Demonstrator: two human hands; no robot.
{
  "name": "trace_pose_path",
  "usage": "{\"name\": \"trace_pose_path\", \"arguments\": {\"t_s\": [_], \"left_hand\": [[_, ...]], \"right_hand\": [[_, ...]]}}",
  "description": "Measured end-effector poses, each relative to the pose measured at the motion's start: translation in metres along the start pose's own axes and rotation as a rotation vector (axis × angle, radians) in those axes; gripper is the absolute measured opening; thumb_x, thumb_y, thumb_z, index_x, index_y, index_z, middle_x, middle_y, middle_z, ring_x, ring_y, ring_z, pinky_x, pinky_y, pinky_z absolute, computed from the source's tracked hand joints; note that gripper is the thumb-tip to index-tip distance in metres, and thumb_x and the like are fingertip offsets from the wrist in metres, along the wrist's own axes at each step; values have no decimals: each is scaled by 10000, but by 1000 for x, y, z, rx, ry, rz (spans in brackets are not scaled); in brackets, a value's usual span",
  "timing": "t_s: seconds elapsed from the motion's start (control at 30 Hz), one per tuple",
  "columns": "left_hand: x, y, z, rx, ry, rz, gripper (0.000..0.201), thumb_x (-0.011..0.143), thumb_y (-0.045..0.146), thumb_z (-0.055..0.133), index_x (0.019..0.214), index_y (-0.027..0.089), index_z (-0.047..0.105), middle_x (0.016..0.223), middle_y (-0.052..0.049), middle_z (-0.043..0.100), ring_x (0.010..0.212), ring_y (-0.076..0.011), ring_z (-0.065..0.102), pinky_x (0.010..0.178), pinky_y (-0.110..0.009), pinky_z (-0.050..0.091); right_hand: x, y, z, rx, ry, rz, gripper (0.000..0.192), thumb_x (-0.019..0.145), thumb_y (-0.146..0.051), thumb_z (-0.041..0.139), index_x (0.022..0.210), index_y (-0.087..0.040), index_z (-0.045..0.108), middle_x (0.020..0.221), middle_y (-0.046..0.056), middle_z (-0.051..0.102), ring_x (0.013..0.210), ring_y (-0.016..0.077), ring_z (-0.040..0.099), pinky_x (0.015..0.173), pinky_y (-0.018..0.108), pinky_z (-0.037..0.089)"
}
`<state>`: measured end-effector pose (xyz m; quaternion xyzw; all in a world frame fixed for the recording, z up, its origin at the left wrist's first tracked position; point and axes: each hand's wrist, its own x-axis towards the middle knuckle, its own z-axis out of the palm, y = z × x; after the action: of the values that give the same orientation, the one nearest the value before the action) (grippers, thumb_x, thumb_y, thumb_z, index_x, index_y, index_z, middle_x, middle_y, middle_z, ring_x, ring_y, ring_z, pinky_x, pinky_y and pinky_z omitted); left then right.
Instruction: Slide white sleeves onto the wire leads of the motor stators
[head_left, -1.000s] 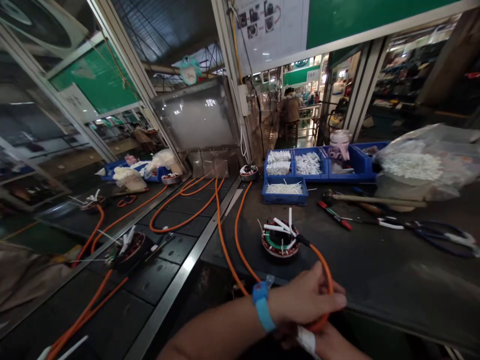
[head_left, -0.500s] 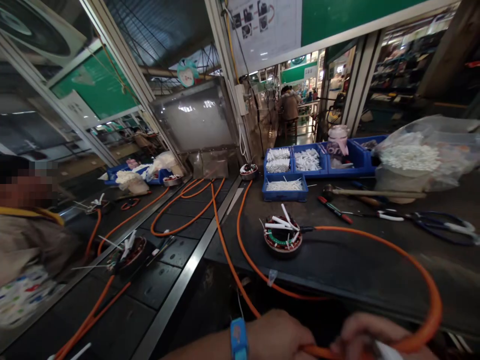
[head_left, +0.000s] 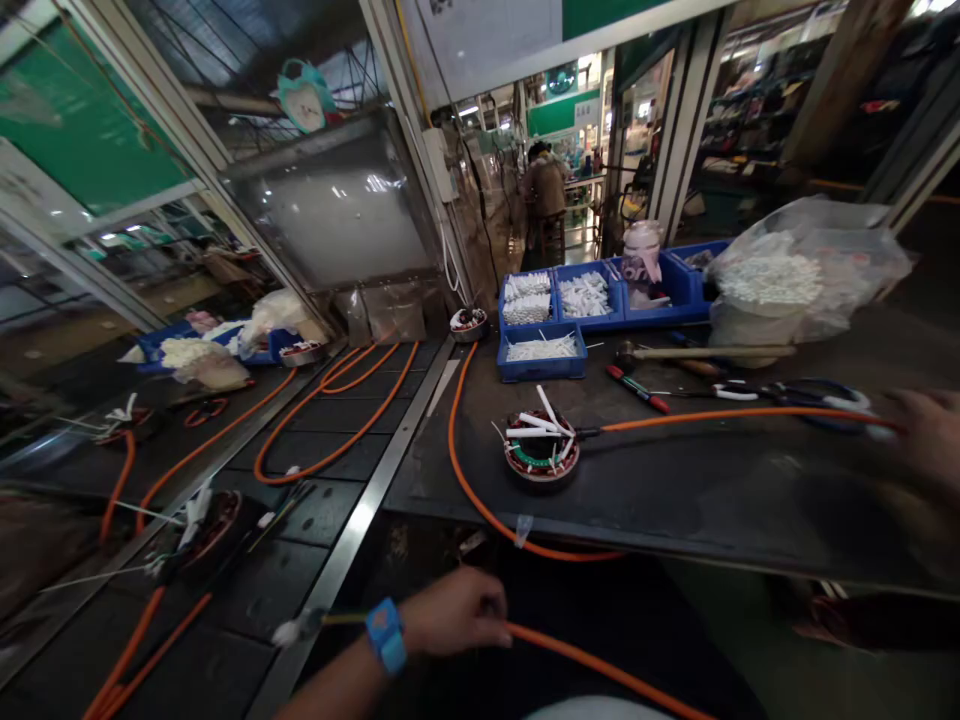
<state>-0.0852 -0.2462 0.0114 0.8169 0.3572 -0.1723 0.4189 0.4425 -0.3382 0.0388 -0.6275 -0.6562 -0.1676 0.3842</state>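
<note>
My left hand (head_left: 457, 612), with a blue band on its wrist, is closed on an orange cable (head_left: 592, 660) below the bench's front edge. From its fingers the cable runs down to the right. My right hand (head_left: 930, 430), blurred at the right edge, is closed around another stretch of orange cable (head_left: 720, 413). That stretch leads taut over the bench to a round motor stator (head_left: 541, 465). White sleeves (head_left: 534, 433) lie across the top of the stator, above its copper windings and a green ring.
Blue bins (head_left: 541, 367) of white sleeves stand behind the stator. Right of them are a bulging clear bag (head_left: 772, 275), a hammer (head_left: 705, 352), a screwdriver (head_left: 637, 388) and pliers. At left, a conveyor (head_left: 322, 540) carries another stator (head_left: 214, 535) and cables; a co-worker's blurred sleeve (head_left: 45, 550) is beside it.
My hands have moved apart: the left to the left, the right up and out to the right. The looped cable at the stator is now pulled nearly straight. The view has shifted.
</note>
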Motion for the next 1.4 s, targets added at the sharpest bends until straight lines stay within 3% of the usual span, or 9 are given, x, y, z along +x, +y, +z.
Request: {"name": "trace_pose_path", "arguments": {"t_s": [0.1, 0.17, 0.3, 0.4, 0.53, 0.7, 0.9, 1.17, 1.4], "left_hand": [[23, 13, 56, -161, 39, -9, 187, 781, 312, 626, 873, 155, 670, 772, -2, 646, 706, -120, 568, 615, -196, 432], [31, 30, 65, -82, 156, 170, 136, 777, 291, 635, 846, 184, 682, 867, -22, 656, 796, -144, 585, 715, -235, 458], [39, 72, 17, 80, 724, 528, 203, 849, 218, 524, 1027, 215, 620, 995, -64, 632, 951, -169, 568, 871, -314, 452], [62, 92, -28, 266, 1062, 396, 343, 805, 240, 587, 1140, 181, 537, 1089, -105, 594, 1053, -237, 520, 950, -438, 410], [99, 96, -44, 324, 1131, 259, 398, 713, 278, 701, 1069, 169, 558, 947, -80, 636, 925, -258, 552, 891, -473, 413], [102, 79, -40, 314, 1054, 526, 236, 778, 252, 637, 1005, 210, 594, 825, -24, 636, 814, -192, 557, 898, -422, 368], [101, 78, -44, 333, 1095, 618, 250, 789, 198, 618, 1036, 223, 592, 826, -22, 647, 764, -172, 548, 845, -401, 348], [113, 89, -37, 347, 1282, 608, 149, 821, 180, 596, 960, 227, 625, 881, -29, 684, 848, -188, 597, 894, -427, 312], [120, 94, -37, 345, 1379, 581, 92, 827, 203, 600, 908, 227, 634, 845, -16, 696, 811, -175, 597, 865, -398, 316]], "right_hand": [[30, -15, 31, -274, -98, 42, 308, 806, -343, 432, 1061, -246, 574, 1007, 155, 572, 994, 378, 538, 759, 520, 453], [45, -49, 59, -210, -261, -37, 352, 794, -268, 443, 1110, -173, 563, 1127, 155, 563, 1017, 316, 543, 847, 460, 458], [56, -130, 108, -37, -438, -149, 385, 806, -228, 474, 1177, -151, 539, 1208, 115, 549, 1099, 249, 498, 948, 395, 399], [57, -167, 131, 19, -546, -101, 386, 805, -229, 493, 1173, -124, 539, 1152, 130, 576, 1067, 249, 502, 929, 375, 375], [58, -175, 144, 29, -684, 34, 268, 809, -224, 488, 1042, -133, 586, 1016, 122, 619, 960, 250, 535, 820, 341, 362], [59, -163, 144, 152, -866, 1, 198, 877, -257, 423, 877, -191, 609, 831, 43, 660, 771, 170, 586, 666, 247, 345], [64, -159, 143, 221, -952, 1, 178, 879, -251, 437, 853, -190, 602, 800, 32, 664, 725, 146, 587, 635, 225, 331], [54, -151, 156, 342, -671, -41, 181, 830, -335, 509, 838, -188, 614, 759, 20, 655, 679, 141, 585, 620, 230, 380], [147, -5, 103, 184, 81, 446, 322, 792, -178, 366, 1066, -137, 530, 964, 104, 592, 851, 211, 548, 781, 374, 415]]}}
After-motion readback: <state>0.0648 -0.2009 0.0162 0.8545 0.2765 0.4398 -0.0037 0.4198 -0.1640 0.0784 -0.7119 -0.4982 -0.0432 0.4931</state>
